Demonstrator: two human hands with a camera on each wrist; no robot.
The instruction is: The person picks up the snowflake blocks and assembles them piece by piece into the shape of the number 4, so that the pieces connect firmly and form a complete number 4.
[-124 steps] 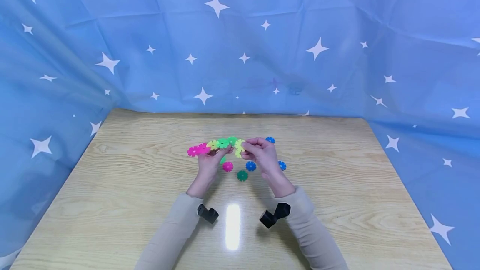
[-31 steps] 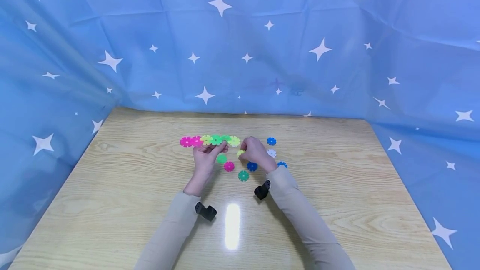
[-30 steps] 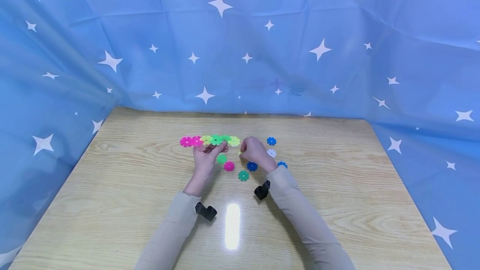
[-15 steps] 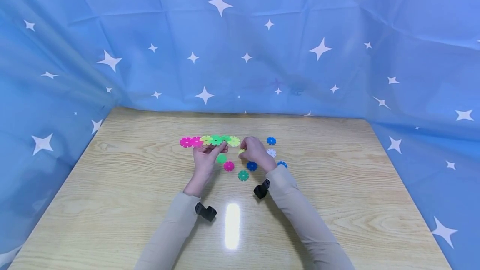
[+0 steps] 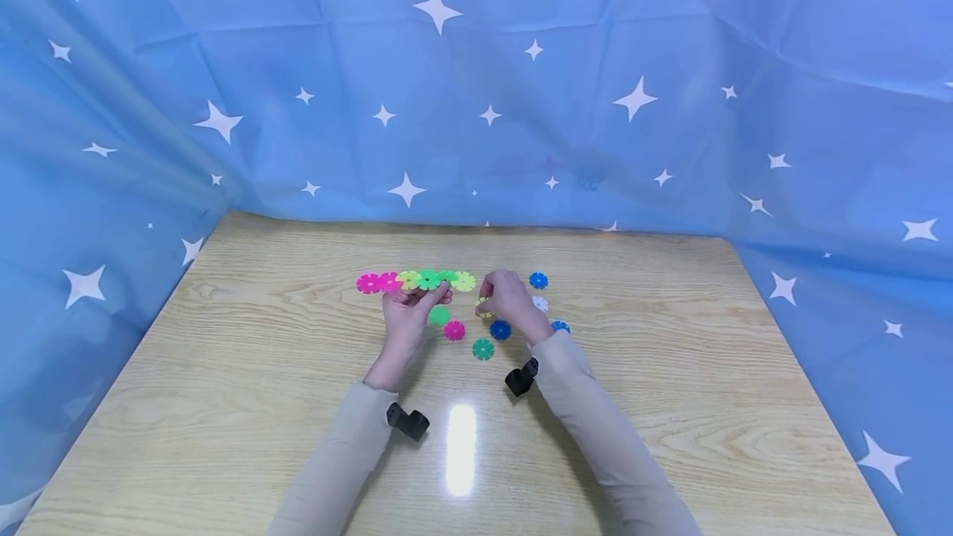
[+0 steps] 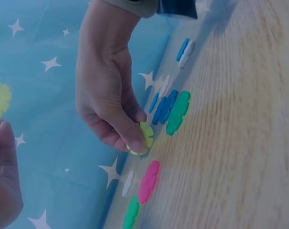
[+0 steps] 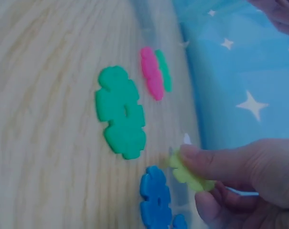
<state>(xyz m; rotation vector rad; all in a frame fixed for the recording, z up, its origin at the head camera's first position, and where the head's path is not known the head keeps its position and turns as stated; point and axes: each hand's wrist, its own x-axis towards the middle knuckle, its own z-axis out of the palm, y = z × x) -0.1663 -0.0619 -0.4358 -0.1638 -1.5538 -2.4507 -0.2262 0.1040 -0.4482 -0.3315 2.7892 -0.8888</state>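
My left hand [image 5: 405,323] holds a row of joined notched plastic discs [image 5: 428,279] above the table. From left to right the row runs pink, yellow, green, then yellow at its right end. Apart from that end, my right hand [image 5: 512,303] pinches a single yellow disc [image 7: 189,177] between thumb and fingers. The left wrist view also shows this yellow disc [image 6: 147,135] under the right thumb, partly covered. Only part of the left hand [image 6: 5,176] appears there, beside the yellow end disc [image 6: 0,99].
Loose discs lie around the hands on the wooden table [image 5: 298,404]: light green [image 5: 440,315], pink [image 5: 454,330], dark green [image 5: 483,349], blue [image 5: 500,330] and white [image 5: 540,304]. More blue discs [image 5: 539,280] lie at the right. A starry blue cloth [image 5: 476,106] hangs behind.
About four seconds ago the right hand was at the row's right end with yellow discs; now it is lower, apart from the row. The yellow disc has turned slightly in its fingers since.
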